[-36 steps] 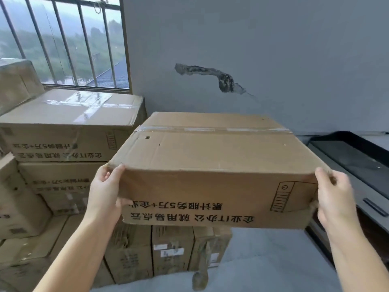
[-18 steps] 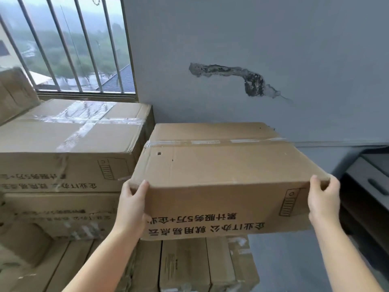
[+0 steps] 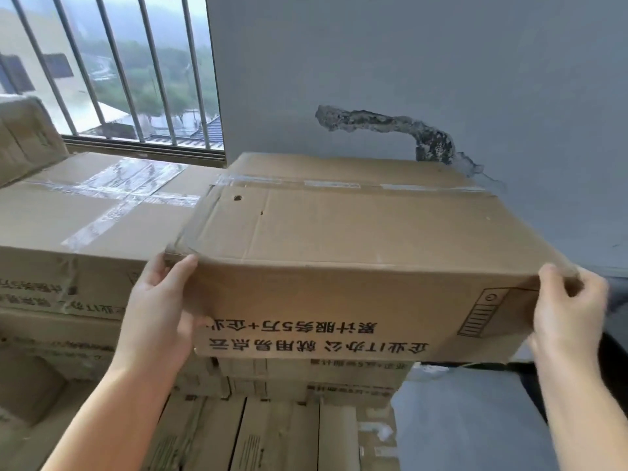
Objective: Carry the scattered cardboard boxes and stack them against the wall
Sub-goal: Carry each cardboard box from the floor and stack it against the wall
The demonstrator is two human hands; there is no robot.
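A taped cardboard box (image 3: 339, 232) with upside-down black print fills the middle of the view, its far edge close to the grey wall (image 3: 407, 62). My left hand (image 3: 159, 311) grips its near left corner, thumb on the top edge. My right hand (image 3: 571, 311) grips the near right corner, fingers curled over the edge. The box sits level with the top of the neighbouring stack; whether it rests on the boxes beneath it is hidden.
A taped box (image 3: 95, 212) tops the stack to the left, with more boxes (image 3: 272, 430) below and another (image 3: 23, 137) at far left. A barred window (image 3: 119, 73) is behind. A rough patch (image 3: 390, 127) marks the wall. Dark furniture (image 3: 615, 351) stands right.
I have stepped closer to the wall and the box has risen and moved forward, now beside the top box of the left stack. Both hands keep their hold on its corners.
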